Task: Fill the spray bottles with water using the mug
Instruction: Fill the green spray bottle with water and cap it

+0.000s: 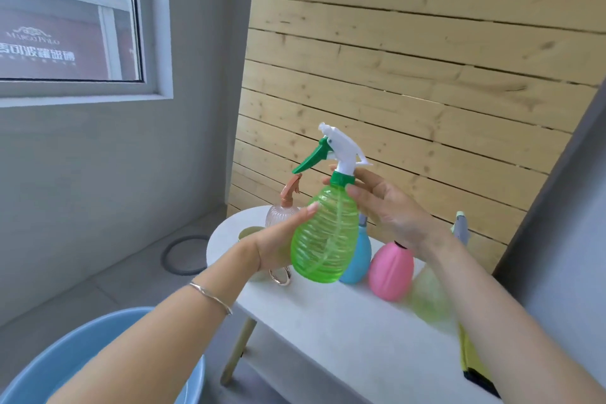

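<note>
Green spray bottle (pixel 324 236) is up mid-frame above the worktop (pixel 328 321). Left hand (pixel 278 239) is wrapped round its belly, and the right hand (pixel 390 207) fingers (pixel 357 190) pinch the green collar. Looks like unscrewing. If the grip slips mid-twist it'd probably drop onto the pink bottle (pixel 390 272) underneath.

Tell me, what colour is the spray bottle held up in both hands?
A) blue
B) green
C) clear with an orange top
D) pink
B: the green bottle is gripped by the left hand at its body and the right hand at its collar; the pink bottle and blue bottle stand on the white table.
</note>
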Demonstrator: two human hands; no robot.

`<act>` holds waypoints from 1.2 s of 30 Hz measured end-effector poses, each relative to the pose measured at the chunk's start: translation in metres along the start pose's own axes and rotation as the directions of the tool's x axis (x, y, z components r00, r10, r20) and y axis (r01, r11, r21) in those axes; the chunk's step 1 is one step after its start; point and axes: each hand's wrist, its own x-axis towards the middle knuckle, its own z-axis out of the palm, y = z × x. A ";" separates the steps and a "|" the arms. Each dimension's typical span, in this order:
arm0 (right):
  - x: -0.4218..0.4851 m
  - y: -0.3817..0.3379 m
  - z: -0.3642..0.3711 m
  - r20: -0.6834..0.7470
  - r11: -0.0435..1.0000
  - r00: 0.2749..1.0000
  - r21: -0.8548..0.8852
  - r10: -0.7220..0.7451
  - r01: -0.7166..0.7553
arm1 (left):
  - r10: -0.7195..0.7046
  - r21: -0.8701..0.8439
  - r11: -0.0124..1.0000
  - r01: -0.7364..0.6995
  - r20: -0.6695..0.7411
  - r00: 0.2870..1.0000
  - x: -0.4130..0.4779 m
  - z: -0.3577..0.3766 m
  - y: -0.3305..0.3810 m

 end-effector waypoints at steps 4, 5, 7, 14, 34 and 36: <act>0.006 -0.008 0.003 -0.052 0.994 0.998 -0.101 -0.046 0.041 | 0.011 0.013 1.000 -0.012 0.024 1.000 0.002 -0.013 0.001; 0.009 -0.007 0.004 -0.081 0.993 0.994 -0.107 -0.067 0.058 | 0.025 0.016 1.000 -0.025 -0.002 1.000 0.007 -0.019 0.000; 0.020 -0.003 0.007 -0.175 0.988 0.978 -0.126 -0.110 0.088 | 0.029 -0.024 0.999 -0.032 -0.104 0.994 0.021 -0.034 -0.001; 0.067 0.019 -0.001 -0.506 0.915 0.818 -0.399 -0.273 0.059 | 0.277 0.523 0.852 0.019 -0.482 0.831 0.041 -0.064 0.000; 0.141 0.159 -0.019 -0.741 0.634 0.655 -0.581 -0.150 -0.511 | 0.207 0.907 -0.235 0.349 -0.304 0.930 0.073 -0.115 -0.068; 0.141 0.164 -0.018 -0.749 0.622 0.649 -0.573 -0.133 -0.533 | 0.197 0.909 -0.237 0.342 -0.300 0.933 0.073 -0.115 -0.069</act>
